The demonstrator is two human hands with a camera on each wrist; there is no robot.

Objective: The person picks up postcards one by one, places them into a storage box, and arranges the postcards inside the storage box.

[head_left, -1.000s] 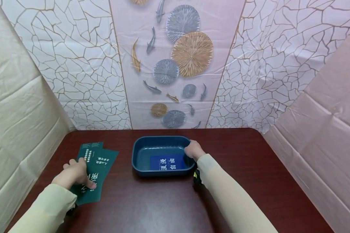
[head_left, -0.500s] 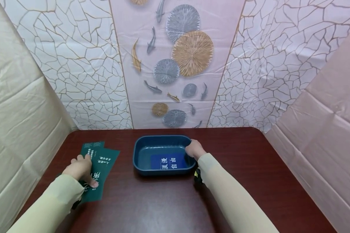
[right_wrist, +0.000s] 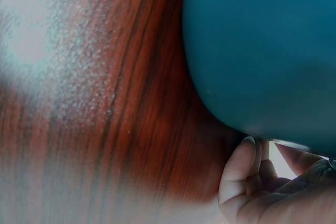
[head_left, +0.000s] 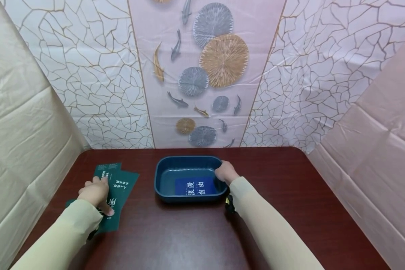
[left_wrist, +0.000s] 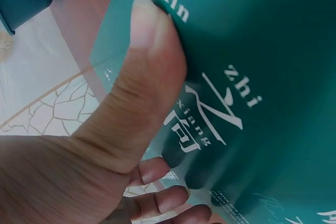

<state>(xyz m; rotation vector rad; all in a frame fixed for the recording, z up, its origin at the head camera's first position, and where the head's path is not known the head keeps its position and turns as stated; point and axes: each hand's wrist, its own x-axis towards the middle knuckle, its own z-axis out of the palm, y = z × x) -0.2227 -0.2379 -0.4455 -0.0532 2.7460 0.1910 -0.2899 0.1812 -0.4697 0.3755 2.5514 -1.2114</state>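
On the dark-red wood-grain worktop (head_left: 162, 240), left side: left hand (head_left: 95, 192), fingers loosely extended, rests on overlapping dark-green printed cards (head_left: 126, 183). Right hand (head_left: 226, 172) grips glossy blue rounded-rectangular dish (head_left: 189, 200) by one end. Risk: uneven pressure could fan cards apart. Count: green cards, at least two; dish, one; blue white-lettered card (head_left: 195, 186) inside, one.

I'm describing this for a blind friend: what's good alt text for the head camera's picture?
A person's left-hand grip lies over overlapping green cards on a dark red table, while the right-hand grip holds the right end of a blue tray containing a blue card. Behind hangs cloth printed with fish and round shapes.
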